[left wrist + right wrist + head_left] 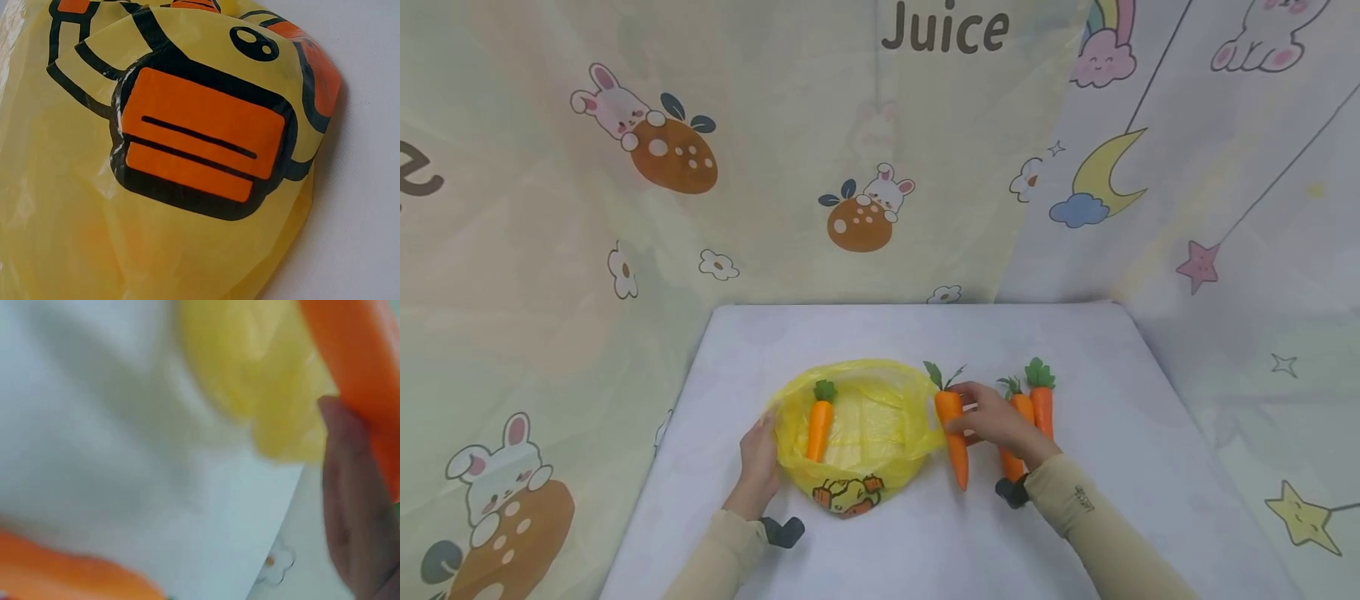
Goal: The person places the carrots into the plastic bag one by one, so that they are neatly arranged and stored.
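A yellow plastic bag (848, 479) with a cartoon duck print lies with its mouth spread wide. Inside, at its left, is a carrot (820, 429) with a green top. My left hand (760, 457) holds the bag's left rim; in the left wrist view only the bag's printed side (203, 137) shows, without the hand. At the bag's right edge, my right hand (996, 417) grips another carrot (953, 437), leafy end up and tip pointing down. The right wrist view has this carrot (365, 369) with the fingers (353, 481) against it.
Two more carrots, one nearer (1022, 408) and one farther right (1042, 404), lie on the white table (1120, 467), partly behind my right forearm. Dark wrist mounts (782, 533) sit at both cuffs. A patterned curtain (775, 167) hangs around the table.
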Demonstrator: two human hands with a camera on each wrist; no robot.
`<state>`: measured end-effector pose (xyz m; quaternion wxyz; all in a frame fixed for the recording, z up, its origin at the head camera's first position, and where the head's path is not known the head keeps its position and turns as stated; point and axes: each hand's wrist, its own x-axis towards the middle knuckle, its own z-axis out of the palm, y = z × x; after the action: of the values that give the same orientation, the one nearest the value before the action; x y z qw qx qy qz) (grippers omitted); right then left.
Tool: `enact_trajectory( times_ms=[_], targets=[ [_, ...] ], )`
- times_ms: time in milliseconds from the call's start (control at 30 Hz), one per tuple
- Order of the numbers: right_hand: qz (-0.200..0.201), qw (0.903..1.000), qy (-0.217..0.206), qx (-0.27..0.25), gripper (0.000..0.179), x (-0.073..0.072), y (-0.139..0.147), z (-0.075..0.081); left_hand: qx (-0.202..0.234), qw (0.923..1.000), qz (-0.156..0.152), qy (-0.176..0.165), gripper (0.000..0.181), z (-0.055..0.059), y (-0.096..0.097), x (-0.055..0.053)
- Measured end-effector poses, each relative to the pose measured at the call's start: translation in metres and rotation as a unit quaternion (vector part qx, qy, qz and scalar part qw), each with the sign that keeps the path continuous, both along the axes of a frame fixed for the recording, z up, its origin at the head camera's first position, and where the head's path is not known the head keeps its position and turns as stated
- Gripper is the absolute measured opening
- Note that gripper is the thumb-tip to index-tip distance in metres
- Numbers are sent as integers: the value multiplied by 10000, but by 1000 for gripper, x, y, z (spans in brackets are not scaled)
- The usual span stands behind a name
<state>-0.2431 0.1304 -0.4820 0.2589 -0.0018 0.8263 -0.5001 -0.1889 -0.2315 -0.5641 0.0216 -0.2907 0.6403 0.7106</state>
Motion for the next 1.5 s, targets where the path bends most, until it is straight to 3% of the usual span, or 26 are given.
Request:
enact_trajectory(
  times_ms=[133, 267, 467, 567, 700, 933, 1033, 1133, 1267, 1500],
  targets=[
    [528, 9962, -71, -693, 68, 1, -22, 6, -5, 10000, -14, -23, 65, 0, -1, 0],
    [1064, 9865, -247, -1221, 67, 2, -51, 7, 48, 10000, -3, -60, 65, -2, -2, 1],
    [1302, 9732, -383, -1857, 67, 4, -98, 17, 129, 9999, 1, -43, 64, -3, -2, 2],
    [1144, 9693, -311, -2153, 67, 3, -115, 23, 198, 9998, 2, -30, 64, -2, -2, 3],
    [609, 9658, -219, -2512, 67, -3, -128, 23, 200, 9998, -77, -29, 65, -1, -2, 3],
    [-383, 9456, -602, -3173, 69, -12, -133, 5, 88, 9997, -171, -143, 67, 0, -4, 2],
    [-552, 9503, -613, -3003, 72, -12, -134, -6, 85, 9997, -172, -146, 66, 0, -4, 3],
    [-636, 9611, -533, -2633, 75, -10, -138, -16, 102, 9998, -156, -83, 64, 0, -6, 2],
    [-591, 9754, -308, -2100, 73, -5, -146, -30, 137, 9998, -131, -41, 64, 1, -6, 2],
    [-439, 9907, -16, -1291, 66, 1, -157, -48, 222, 9996, -168, -16, 65, 2, -6, 1]
  ],
)
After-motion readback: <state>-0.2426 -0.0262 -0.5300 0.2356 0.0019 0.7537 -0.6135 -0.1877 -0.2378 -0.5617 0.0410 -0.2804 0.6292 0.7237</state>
